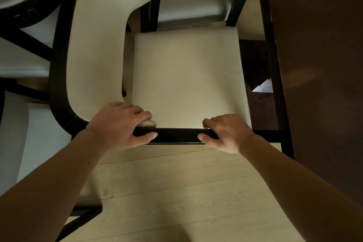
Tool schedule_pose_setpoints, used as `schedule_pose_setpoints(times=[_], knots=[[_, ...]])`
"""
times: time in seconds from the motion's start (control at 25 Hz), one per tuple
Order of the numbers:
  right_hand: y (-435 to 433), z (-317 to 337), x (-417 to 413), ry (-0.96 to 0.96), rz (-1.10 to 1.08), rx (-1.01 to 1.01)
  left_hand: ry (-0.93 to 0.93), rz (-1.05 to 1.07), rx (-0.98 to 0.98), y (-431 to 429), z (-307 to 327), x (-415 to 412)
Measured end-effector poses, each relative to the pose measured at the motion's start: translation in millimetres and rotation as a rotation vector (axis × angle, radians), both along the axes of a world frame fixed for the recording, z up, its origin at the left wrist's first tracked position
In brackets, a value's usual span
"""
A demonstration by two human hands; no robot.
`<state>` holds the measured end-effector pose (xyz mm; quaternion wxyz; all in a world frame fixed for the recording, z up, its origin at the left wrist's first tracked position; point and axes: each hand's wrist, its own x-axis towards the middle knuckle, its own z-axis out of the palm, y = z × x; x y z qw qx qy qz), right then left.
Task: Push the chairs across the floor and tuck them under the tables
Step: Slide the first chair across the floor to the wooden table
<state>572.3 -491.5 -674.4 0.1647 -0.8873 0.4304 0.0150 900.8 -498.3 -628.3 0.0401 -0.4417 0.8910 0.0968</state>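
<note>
You seem mid-push: your left hand (pixel 119 125) and right hand (pixel 227 133) both curl round the near rail (pixel 176 135) of the chair (pixel 186 76). The chair stands just beside the table (pixel 324 65), seat uncovered. Next, I judge, shove it rightward, clear of the next chair (pixel 196 2).

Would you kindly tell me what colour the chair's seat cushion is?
The seat cushion is cream; head view shows it.
</note>
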Motion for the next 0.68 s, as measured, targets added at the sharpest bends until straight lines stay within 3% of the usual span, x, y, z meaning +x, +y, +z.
schedule_pose_setpoints(times=[0.68], knots=[[2.1, 4.3, -0.4, 0.027, -0.018, 0.063, 0.009, 0.014, 0.017, 2.7, -7.6, 1.8]])
